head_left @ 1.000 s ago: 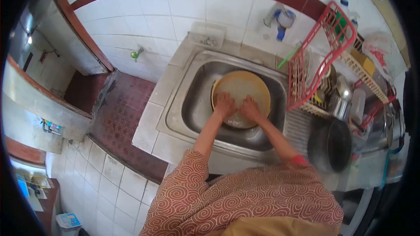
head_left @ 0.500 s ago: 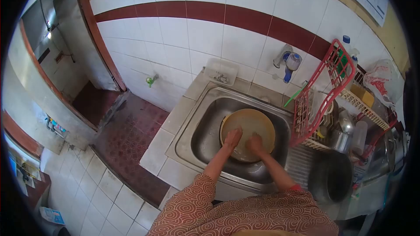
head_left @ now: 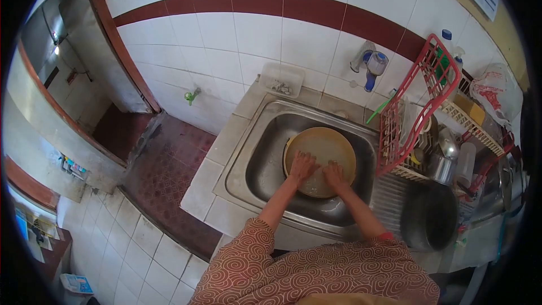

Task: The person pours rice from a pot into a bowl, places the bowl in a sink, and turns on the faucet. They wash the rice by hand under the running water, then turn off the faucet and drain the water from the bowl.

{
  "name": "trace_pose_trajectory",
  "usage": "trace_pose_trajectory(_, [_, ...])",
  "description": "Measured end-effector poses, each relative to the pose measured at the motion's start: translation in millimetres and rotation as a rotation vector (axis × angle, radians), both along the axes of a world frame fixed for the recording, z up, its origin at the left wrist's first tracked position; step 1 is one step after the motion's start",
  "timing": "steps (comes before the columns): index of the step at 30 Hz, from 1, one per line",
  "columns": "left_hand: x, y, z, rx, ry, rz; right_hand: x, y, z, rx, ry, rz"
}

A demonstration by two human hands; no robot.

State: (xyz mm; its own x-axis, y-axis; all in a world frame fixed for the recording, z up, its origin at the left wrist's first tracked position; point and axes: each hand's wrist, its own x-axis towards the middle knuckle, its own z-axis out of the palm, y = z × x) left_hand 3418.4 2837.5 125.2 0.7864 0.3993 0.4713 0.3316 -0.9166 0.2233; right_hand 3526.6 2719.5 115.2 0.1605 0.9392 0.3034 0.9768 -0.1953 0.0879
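Note:
A round yellowish basin point(head_left: 348, 148) of cloudy liquid sits inside the steel sink point(head_left: 262, 161). Over the near half of the basin, my left hand point(head_left: 304, 166) has its fingers stretched and spread at the liquid's surface. Close beside it on the right, my right hand point(head_left: 334, 174) also points its fingers forward into the basin, apart from the left. Neither hand shows anything in its grip. What lies under the cloudy surface is hidden.
Right of the sink are a red plastic rack point(head_left: 418, 110), a cream dish basket point(head_left: 411, 173) with metal cups, and a large dark pot point(head_left: 430, 217). A blue-topped tap point(head_left: 375, 68) is on the wall, and a clear tray point(head_left: 282, 79) stands at the back corner.
My fingers, more curled before, are now stretched out. The left hand has turned flatter and moved slightly right. The camera view has shifted a little.

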Motion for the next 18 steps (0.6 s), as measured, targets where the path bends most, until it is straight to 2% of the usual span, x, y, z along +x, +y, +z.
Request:
trace_pose_trajectory(3, [3.0, 3.3, 2.0, -0.062, 0.057, 0.000, -5.4, 7.2, 7.6, -0.073, 0.088, -0.078])
trace_pose_trajectory(8, [-3.2, 5.5, 18.7, -0.151, 0.261, -0.059, -10.8, 5.4, 9.7, -0.168, 0.053, -0.134])
trace_pose_trajectory(11, [-6.5, 11.5, 15.7, -0.265, 0.045, -0.149, -11.2, 2.5, 3.0, -0.200, 0.021, -0.131])
trace_pose_trajectory(12, [-10.2, 14.2, 13.5, -0.342, 0.043, -0.161, -11.3, 1.7, -0.6, -0.196, 0.010, -0.130])
trace_pose_trajectory(14, [-14.4, 19.4, 16.2, -0.480, 0.037, -0.199, -10.8, -4.4, -8.8, -0.102, 0.074, -0.074])
trace_pose_trajectory(15, [-12.4, 19.7, 18.4, -0.453, 0.084, -0.156, -7.7, -3.8, -11.7, -0.053, 0.102, -0.045])
trace_pose_trajectory(18, [-13.9, 11.6, 14.1, -0.318, 0.205, -0.030, -13.2, 8.3, -0.1, -0.257, 0.430, -0.308])
